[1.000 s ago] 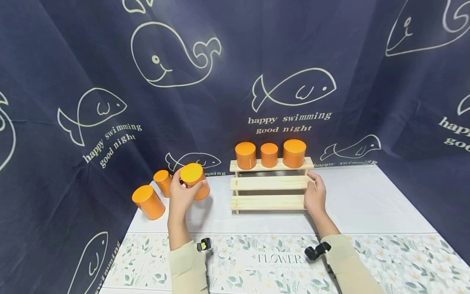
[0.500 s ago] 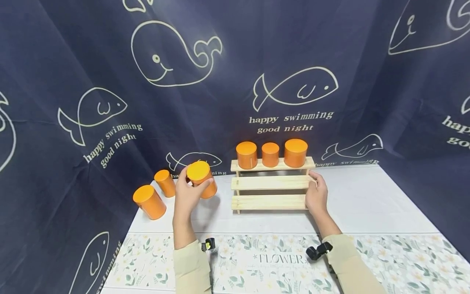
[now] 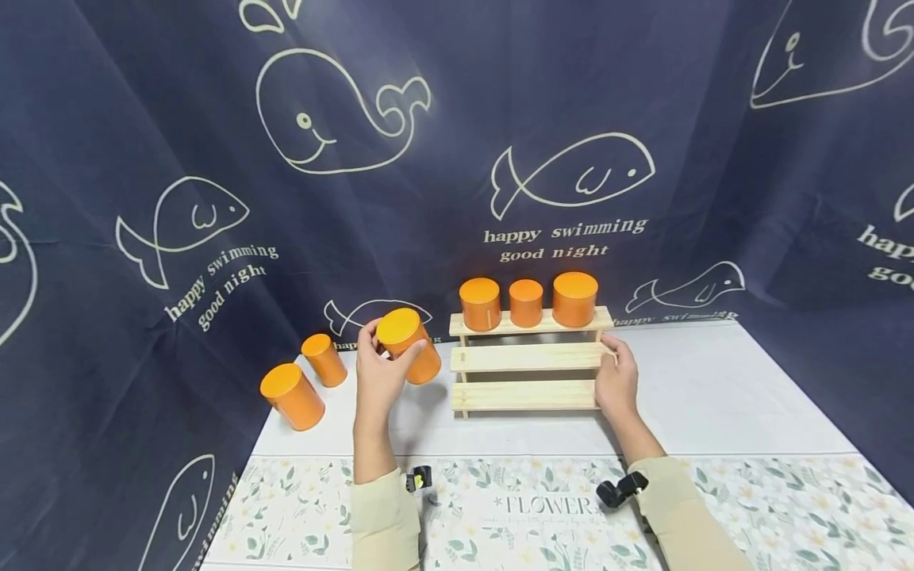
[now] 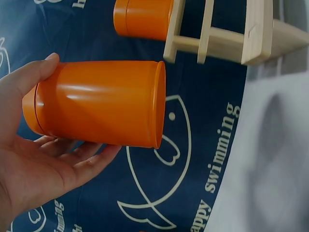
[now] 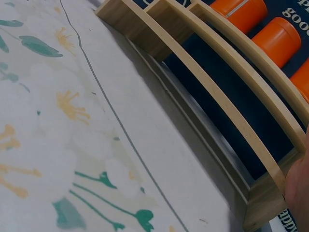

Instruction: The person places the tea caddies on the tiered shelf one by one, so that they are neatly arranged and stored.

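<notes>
My left hand (image 3: 382,381) holds an orange canister (image 4: 101,104) in the air, thumb on one side and fingers on the other. It tilts slightly, its lid up, just left of a three-tier wooden rack (image 3: 528,357). My right hand (image 3: 617,381) grips the rack's right end; only its edge shows in the right wrist view. Three orange canisters stand in a row on the top tier: a left one (image 3: 481,305), a smaller middle one (image 3: 526,303) and a wide right one (image 3: 574,300). The two lower tiers bear nothing.
At the table's left stand two more orange canisters, a larger one (image 3: 293,396) in front and a slim one (image 3: 324,361) behind. A dark blue curtain (image 3: 457,159) with fish drawings hangs at the back. A floral cloth (image 3: 528,515) covers the table's front.
My left hand has carried its canister to the right, closer to the rack, and the canister tilts a little more. The right hand stays at the rack's end.
</notes>
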`<state>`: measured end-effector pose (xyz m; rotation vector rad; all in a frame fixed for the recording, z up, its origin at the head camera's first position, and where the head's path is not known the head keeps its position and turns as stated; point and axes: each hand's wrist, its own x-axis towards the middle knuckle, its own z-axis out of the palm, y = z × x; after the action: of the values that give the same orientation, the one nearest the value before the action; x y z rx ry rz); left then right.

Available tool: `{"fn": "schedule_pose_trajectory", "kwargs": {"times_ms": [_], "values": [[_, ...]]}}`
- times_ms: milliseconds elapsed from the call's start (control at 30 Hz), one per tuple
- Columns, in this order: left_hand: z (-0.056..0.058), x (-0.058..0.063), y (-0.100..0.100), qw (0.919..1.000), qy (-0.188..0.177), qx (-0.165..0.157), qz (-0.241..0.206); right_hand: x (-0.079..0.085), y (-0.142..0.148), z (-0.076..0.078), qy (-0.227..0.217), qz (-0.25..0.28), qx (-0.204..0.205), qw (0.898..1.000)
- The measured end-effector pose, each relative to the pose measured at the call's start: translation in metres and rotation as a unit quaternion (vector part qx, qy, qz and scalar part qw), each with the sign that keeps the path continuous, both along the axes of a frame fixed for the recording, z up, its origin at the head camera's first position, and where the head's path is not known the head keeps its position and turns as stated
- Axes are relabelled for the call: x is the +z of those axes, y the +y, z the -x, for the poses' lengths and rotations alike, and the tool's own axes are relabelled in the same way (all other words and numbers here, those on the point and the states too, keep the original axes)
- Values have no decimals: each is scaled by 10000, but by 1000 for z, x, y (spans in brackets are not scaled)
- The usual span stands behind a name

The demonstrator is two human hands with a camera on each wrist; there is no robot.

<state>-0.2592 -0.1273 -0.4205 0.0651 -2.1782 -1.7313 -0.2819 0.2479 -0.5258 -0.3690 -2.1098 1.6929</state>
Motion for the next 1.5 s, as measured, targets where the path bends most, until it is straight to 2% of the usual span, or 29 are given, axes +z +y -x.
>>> {"fn": "schedule_pose_trajectory", "kwargs": {"times_ms": [267,567,900,1067,1500], "values": [[1,2,9,9997,15,-222,-72,2,-1,0,20,-3,-11,10000],[3,1,16,9988,196,-431,88,-1,0,-1,-9,-21,1,10000],[6,-2,36,9961,338,-785,240,-1,-1,-2,37,-8,-27,10000],[9,-1,48,9949,320,-899,319,1,-2,0,76,29,-30,10000],[14,-6,73,9908,393,-1209,469,-1,-2,0,95,23,-45,9999]]}}
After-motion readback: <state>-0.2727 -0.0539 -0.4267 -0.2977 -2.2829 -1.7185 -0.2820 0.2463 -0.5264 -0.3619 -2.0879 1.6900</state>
